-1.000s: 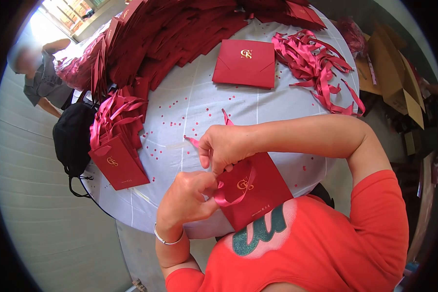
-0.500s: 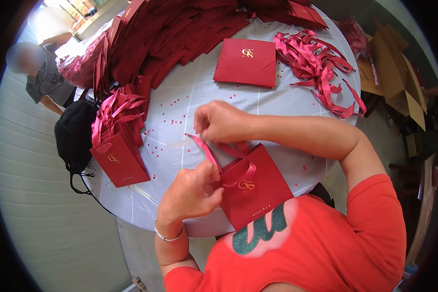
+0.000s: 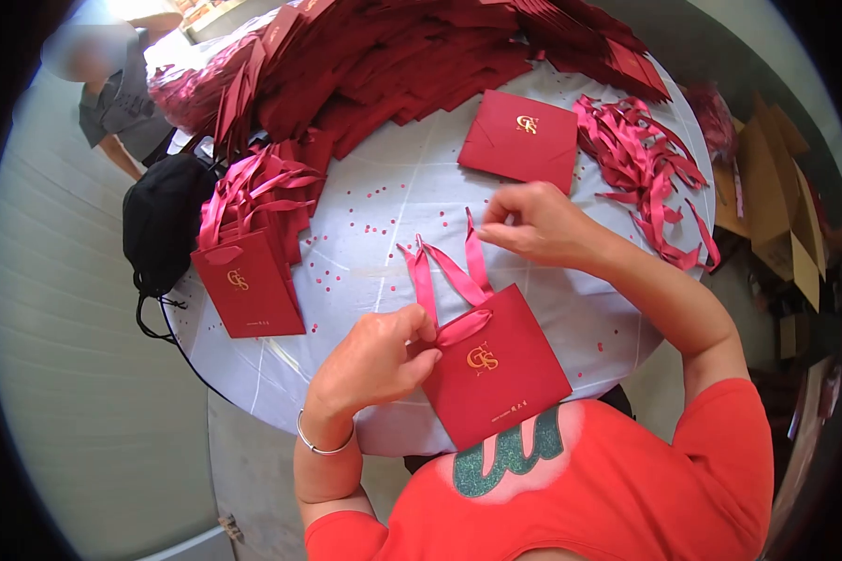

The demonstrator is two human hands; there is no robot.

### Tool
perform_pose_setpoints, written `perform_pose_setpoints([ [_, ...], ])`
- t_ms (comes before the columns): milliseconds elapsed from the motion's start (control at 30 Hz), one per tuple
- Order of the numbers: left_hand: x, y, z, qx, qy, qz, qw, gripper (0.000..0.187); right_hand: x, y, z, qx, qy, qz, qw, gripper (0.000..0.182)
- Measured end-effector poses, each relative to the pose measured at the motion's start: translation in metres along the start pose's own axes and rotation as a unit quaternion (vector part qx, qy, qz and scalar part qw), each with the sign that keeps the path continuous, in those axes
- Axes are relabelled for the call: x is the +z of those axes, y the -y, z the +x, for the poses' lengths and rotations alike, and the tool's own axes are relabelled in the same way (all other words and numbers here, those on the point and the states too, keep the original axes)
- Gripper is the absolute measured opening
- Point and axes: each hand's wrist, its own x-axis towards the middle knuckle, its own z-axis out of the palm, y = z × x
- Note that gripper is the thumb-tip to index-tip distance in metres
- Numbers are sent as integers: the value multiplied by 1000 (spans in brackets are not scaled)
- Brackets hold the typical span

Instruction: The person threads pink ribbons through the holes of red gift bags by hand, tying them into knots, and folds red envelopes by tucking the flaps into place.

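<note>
A dark red paper gift bag [image 3: 496, 379] with a gold monogram lies at the table's front edge, against my shirt. My left hand [image 3: 374, 360] pinches the bag's upper left corner between thumb and fingers. Pink ribbon [image 3: 447, 269] comes out of the bag's top; one strip crosses its front, and loose ends stretch away over the cloth. Above the bag, my right hand [image 3: 538, 224] is closed in a pinch at the end of the right ribbon strip. Its fingertips partly hide the contact.
Flat red bags [image 3: 519, 140] lie beyond my right hand, beside a heap of pink ribbons [image 3: 641, 168]. Ribboned bags [image 3: 253, 290] stand at left near a black backpack [image 3: 164, 220]. A large bag pile [image 3: 393, 75] lines the back. A person [image 3: 126, 103] is at far left; cardboard boxes [image 3: 776, 206] stand right.
My right hand has moved right, from over the ribbons to one strip's end. The ribbon ends now stretch farther up from the bag. My left hand stays at the bag's corner; the view has shifted.
</note>
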Motion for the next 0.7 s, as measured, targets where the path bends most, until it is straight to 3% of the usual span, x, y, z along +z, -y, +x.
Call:
perform_pose_setpoints([
  [133,-3,4,1,-100,-32,-6,994,20,-8,3,-25,147,98,66,982,25],
  [200,-3,7,3,-139,-43,15,989,22,-9,11,-30,172,146,79,971,34],
  [233,-3,7,5,-151,-29,-10,988,24,-8,16,-31,184,167,79,965,38],
  [333,-1,9,11,-178,-13,-60,982,28,-2,10,-32,97,203,30,974,50],
  [367,-2,6,12,-192,-24,-65,979,27,-3,16,-29,119,225,31,967,51],
  [467,-3,8,14,-220,10,-87,972,26,-1,13,-26,174,258,94,946,37],
  [633,4,16,12,-147,-40,-83,985,26,-1,9,-22,141,324,176,919,28],
  [700,6,15,13,-73,-157,-72,982,25,6,7,-23,148,299,215,918,20],
])
